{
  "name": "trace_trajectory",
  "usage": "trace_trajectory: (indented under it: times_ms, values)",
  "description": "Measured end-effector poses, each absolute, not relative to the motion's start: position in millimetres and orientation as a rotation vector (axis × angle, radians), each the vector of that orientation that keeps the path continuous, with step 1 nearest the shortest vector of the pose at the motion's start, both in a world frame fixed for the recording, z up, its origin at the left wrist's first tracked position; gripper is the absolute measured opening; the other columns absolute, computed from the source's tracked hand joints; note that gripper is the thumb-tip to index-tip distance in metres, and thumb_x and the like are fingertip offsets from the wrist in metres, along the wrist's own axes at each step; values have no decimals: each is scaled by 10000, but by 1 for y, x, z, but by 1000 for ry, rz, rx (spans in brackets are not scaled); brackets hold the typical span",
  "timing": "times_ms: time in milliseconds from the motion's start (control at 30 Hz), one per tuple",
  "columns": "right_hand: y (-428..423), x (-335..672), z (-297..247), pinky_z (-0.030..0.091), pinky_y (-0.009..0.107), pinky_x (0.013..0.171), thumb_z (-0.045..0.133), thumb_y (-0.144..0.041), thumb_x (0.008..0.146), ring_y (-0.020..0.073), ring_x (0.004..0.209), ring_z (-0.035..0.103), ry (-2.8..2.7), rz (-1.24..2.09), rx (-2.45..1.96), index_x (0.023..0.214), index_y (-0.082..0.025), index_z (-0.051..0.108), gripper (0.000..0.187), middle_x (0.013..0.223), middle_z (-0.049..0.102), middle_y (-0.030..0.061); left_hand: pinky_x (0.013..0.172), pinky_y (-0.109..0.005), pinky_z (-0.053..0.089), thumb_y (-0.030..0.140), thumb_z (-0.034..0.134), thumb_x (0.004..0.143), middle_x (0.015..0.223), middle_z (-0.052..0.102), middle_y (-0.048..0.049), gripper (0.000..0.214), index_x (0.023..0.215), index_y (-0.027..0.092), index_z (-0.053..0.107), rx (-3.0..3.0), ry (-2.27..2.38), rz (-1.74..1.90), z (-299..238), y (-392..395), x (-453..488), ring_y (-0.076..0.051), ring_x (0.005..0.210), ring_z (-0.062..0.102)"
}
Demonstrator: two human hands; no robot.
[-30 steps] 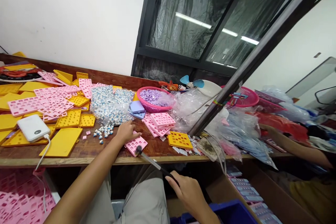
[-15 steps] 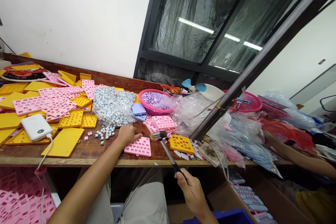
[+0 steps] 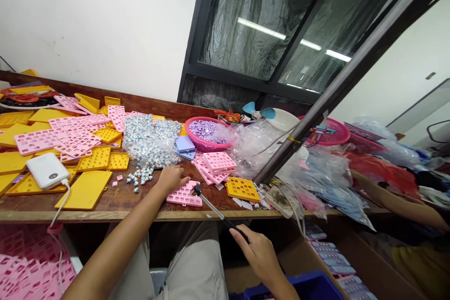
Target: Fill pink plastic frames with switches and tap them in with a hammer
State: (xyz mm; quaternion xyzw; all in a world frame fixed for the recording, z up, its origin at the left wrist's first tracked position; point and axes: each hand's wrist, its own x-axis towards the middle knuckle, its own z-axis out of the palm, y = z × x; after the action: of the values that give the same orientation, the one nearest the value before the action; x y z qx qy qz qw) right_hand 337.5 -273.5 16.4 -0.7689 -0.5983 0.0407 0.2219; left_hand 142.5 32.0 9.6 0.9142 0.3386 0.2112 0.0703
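My right hand (image 3: 258, 251) grips the black handle of a small hammer (image 3: 213, 207). The hammer's dark head is over the right part of a pink panel (image 3: 183, 199) with square openings, at the table's front edge; I cannot tell whether it touches. My left hand (image 3: 171, 179) holds the panel by its upper left corner, the thumb lying across it and the other fingers partly hidden. Just left of that hand lie loose small white-and-blue pieces (image 3: 141, 176), spilled before a clear bag of the same pieces (image 3: 147, 140).
Yellow panels (image 3: 84, 190) and a white power bank (image 3: 47, 170) lie left. Behind are stacked pink panels (image 3: 218, 161) and a pink basket (image 3: 207, 144) of purple pieces. A slanted metal pole (image 3: 316, 117) rises right of a yellow panel (image 3: 242, 190). Another person's arm (image 3: 397, 201) reaches in.
The hammer head has come down and to the left, from above the panel's right side onto or just over the panel. My left hand has stayed at the panel's corner.
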Motion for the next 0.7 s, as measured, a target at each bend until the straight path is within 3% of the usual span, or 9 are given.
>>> trace_trajectory:
  times_ms: [200,267,333,400,567,700]
  values:
    - [-294,361,5,499,264,573,357,-651,1012,197,597,653,-1381,15,-2061,912,-223,697,556,672,697,27,843,-343,475,571,473,979,960,724,-97,461,873,219,750,2809,846,611,33,23,127,-241,932,672]
    - [-303,375,-3,524,278,585,409,-671,986,219,649,694,-1325,-87,-2102,945,-236,716,534,741,737,38,925,-380,468,696,570,871,1096,721,-97,500,1029,257,750,2843,697,524,34,16,116,-280,1047,657]
    - [-311,389,-9,550,292,617,467,-683,957,243,740,732,-1314,-208,-2138,983,-251,724,503,852,768,49,1007,-439,445,802,698,668,1283,669,-112,799,1277,286,663,2852,613,415,29,8,105,-341,1177,610]
    - [-316,399,-11,563,298,642,491,-667,954,245,790,745,-1368,-295,-2166,1018,-263,721,468,943,767,48,1038,-470,432,832,722,590,1368,624,-127,988,1402,290,570,2837,643,355,21,3,97,-369,1231,580]
    - [-312,403,-9,571,284,665,505,-566,985,206,760,735,-1489,-363,-2149,1065,-270,706,366,962,725,40,987,-456,460,824,661,670,1267,677,-135,882,1346,260,619,2838,795,461,28,6,103,-364,1134,626]
    - [-304,397,-5,580,292,767,560,-473,977,207,868,725,-1518,-321,-2072,1074,-270,691,260,1014,706,41,935,-408,469,786,604,772,1225,696,-133,789,1336,235,613,2798,833,743,64,12,152,-338,1088,644]
